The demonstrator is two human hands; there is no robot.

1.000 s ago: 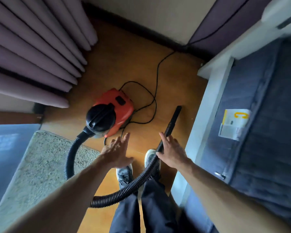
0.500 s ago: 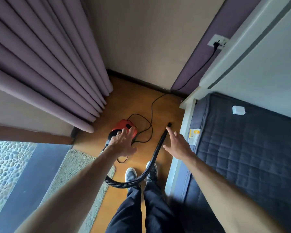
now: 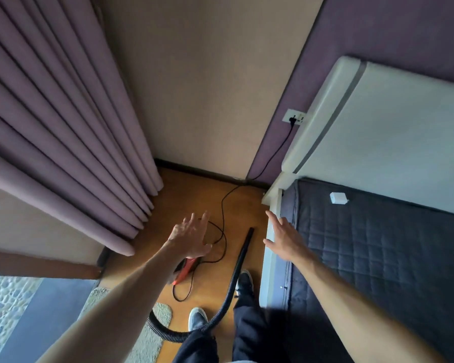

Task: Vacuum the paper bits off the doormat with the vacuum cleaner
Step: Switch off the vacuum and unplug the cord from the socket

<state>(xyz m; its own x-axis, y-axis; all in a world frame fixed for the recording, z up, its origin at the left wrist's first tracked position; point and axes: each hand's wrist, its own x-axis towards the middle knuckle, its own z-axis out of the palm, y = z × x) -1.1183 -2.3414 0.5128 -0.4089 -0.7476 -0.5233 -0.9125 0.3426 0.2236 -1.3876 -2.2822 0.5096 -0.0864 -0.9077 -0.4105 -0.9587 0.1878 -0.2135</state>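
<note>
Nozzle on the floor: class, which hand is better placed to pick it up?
Probably right. The right hand hangs open just beside the nozzle; the left hand is open over the vacuum.

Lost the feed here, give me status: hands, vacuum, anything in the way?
Left hand, right hand open, empty. Vacuum cleaner and nozzle on floor, plugged in. Power cord looped beside the vacuum.

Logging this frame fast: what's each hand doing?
Left hand: open, fingers spread, holding nothing.
Right hand: open, holding nothing.
</note>
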